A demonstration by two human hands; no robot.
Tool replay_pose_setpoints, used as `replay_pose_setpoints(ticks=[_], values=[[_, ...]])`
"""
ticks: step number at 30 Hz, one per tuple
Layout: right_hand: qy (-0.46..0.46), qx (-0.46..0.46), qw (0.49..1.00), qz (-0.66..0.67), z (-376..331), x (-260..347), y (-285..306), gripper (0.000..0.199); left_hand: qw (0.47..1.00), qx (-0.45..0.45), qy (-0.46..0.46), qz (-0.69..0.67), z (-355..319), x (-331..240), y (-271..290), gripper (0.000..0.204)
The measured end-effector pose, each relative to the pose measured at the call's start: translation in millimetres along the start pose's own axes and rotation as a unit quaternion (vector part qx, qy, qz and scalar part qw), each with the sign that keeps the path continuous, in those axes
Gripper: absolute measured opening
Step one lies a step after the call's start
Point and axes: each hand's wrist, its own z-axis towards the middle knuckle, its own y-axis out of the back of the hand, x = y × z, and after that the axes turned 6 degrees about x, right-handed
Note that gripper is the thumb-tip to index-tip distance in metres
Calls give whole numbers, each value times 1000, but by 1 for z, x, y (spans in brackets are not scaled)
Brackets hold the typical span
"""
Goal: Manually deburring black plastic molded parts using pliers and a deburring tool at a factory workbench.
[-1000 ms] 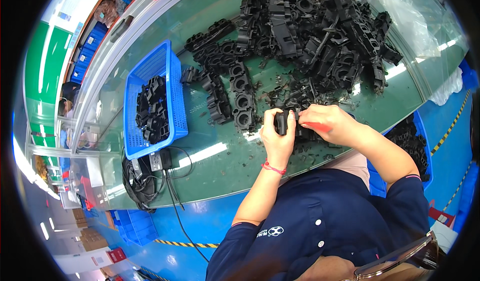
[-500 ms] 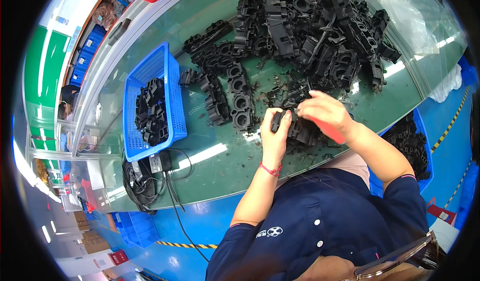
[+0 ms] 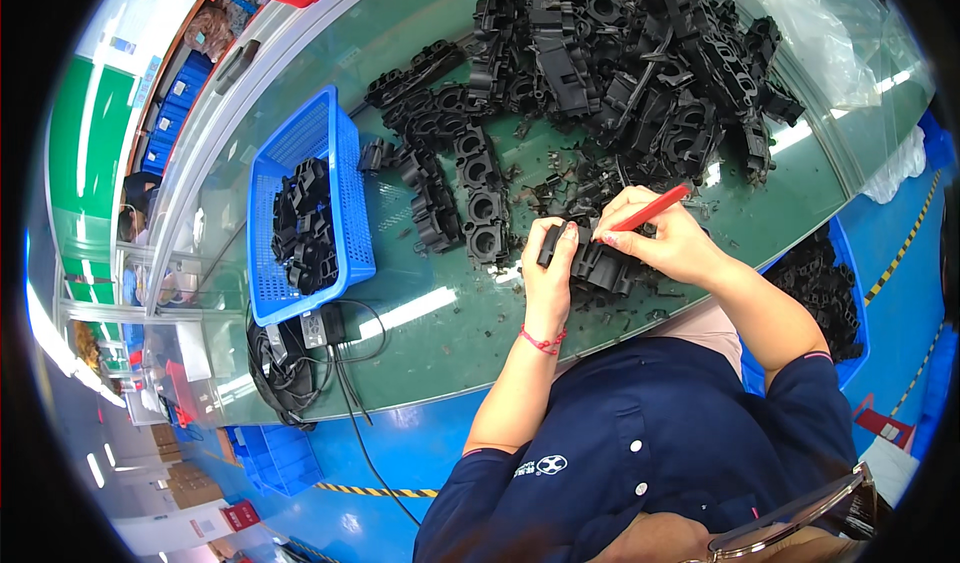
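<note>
My left hand (image 3: 548, 268) is closed on the end of a black molded plastic part (image 3: 606, 269), which lies low over the near edge of the table. My right hand (image 3: 660, 235) grips a slim red-handled tool (image 3: 652, 207), its handle pointing up and right. The tool's working end is hidden by the fingers, right at the part's upper side. Both hands sit close together over the part. Black scraps (image 3: 575, 188) are scattered just beyond them.
A tall heap of black plastic parts (image 3: 620, 53) covers the table's far side. Several more parts (image 3: 480, 198) lie left of my hands. Beyond them stands a blue basket (image 3: 355, 228) of parts, with cables (image 3: 335, 363) below. Another blue bin (image 3: 848, 363) is at the right.
My right hand has turned and come down onto the part. The red tool, earlier slanting down to the right below the palm, now points up and right. The left hand has barely moved.
</note>
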Motion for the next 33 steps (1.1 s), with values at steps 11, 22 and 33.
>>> replay_pose_setpoints(ticks=[11,22,33], values=[[41,-42,997,-39,0,-10,-11,11,995,-25,-35,89,-1,-4,-3,11],[135,-43,921,-364,-7,-8,-25,23,970,-99,-51,216,-4,4,-9,18],[60,-39,997,-2,4,-2,2,13,985,12,73,-159,-2,6,-2,8]])
